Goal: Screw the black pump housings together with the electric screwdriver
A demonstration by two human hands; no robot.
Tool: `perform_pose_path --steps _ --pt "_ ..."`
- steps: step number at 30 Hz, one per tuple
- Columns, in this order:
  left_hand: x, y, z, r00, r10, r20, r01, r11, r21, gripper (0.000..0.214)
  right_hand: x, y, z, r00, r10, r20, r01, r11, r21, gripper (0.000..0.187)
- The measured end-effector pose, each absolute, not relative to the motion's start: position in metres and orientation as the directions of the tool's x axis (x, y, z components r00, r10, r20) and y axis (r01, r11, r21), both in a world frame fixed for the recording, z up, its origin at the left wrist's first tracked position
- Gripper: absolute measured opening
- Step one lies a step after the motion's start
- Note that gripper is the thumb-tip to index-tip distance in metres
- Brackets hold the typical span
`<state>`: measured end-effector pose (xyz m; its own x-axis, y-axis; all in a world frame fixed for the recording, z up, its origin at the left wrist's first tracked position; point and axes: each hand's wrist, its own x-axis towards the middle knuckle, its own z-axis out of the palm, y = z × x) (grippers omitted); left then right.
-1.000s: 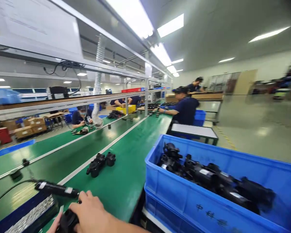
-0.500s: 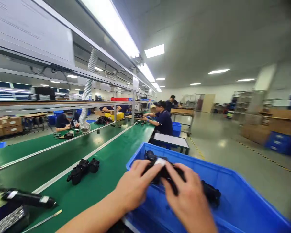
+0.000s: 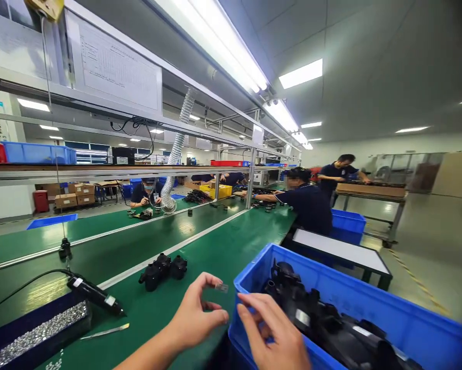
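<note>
My left hand (image 3: 200, 313) is raised over the green bench edge, thumb and fingers apart. A small clear piece (image 3: 222, 288) shows at its index fingertip; whether it is stuck there or held I cannot tell. My right hand (image 3: 273, 329) is in front of the blue bin (image 3: 250, 275), fingers loosely bent and apart, with nothing visible in them. Inside the bin lie several black moulded parts (image 3: 323, 313), some with white labels. To the left of my hands, a group of black round housings (image 3: 163, 270) stands on the bench.
On the left, a black electric screwdriver (image 3: 95, 295) with a cord lies by a tray of small metal screws (image 3: 41, 329) and a thin tool (image 3: 105, 331). A co-worker (image 3: 311, 205) sits farther along the green bench (image 3: 231, 246). A white-topped stand (image 3: 342, 246) is behind the bin.
My hands have come away from a black part at the bin and moved lower, apart from each other. The view has turned left, showing more black parts in the bin.
</note>
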<state>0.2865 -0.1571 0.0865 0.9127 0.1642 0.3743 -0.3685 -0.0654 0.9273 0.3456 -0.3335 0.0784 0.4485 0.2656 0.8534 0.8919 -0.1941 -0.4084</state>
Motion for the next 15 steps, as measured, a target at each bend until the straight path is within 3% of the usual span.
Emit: perform_pose_path --steps 5,9,12,15 --pt "0.252 -0.120 0.081 0.904 0.267 0.335 -0.332 -0.055 0.942 0.042 0.350 -0.266 0.067 0.599 0.434 0.673 0.760 -0.044 -0.648 0.025" --pt "0.232 -0.099 0.067 0.907 0.302 0.294 -0.302 -0.023 0.953 0.041 0.345 -0.231 0.065 0.551 0.657 0.515 0.632 0.075 -0.771 0.034" --pt "0.207 -0.080 0.039 0.850 0.431 0.302 -0.257 -0.160 0.953 0.069 0.346 -0.203 0.063 0.497 0.712 0.496 0.634 0.093 -0.768 0.039" --pt "0.167 -0.068 0.004 0.761 0.535 0.367 -0.148 -0.408 0.901 0.097 0.358 -0.160 0.059 0.482 0.677 0.556 0.716 0.060 -0.695 0.026"
